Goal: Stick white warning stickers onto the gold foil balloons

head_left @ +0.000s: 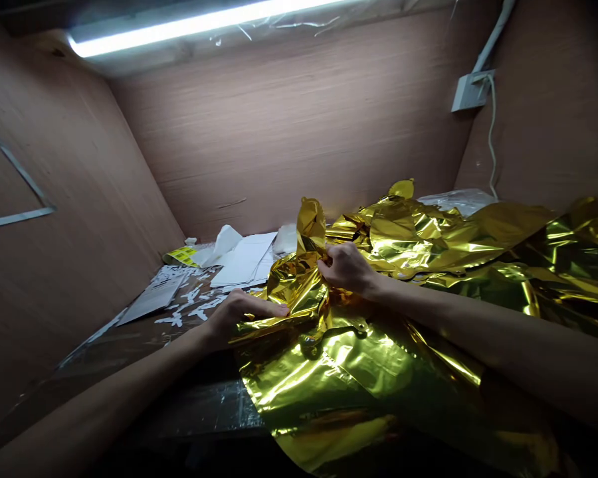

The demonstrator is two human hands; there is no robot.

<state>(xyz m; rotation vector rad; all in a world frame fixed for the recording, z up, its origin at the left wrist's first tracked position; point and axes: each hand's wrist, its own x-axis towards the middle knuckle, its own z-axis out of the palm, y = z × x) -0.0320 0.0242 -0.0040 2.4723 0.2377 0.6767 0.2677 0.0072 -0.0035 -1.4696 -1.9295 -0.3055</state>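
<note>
A deflated gold foil balloon (329,378) lies crumpled in front of me and hangs over the table's near edge. My left hand (236,315) is closed on its left side, thumb stretched along the shiny film. Higher up and to the right, my right hand (346,269) pinches a gathered fold, its fingers curled in. Just above that hand, a rounded foil end (311,222) stands upright. More gold foil balloons (443,242) are heaped behind and to the right; where one stops and another starts is hard to make out.
White paper sheets (244,259), a yellow sticker sheet (183,256) and scattered white scraps (192,302) lie on the left of the dark table (199,392). Clear plastic (456,199) sits behind the foil. Wooden panels (299,133) enclose the table. A socket box (471,91) with a cord hangs right.
</note>
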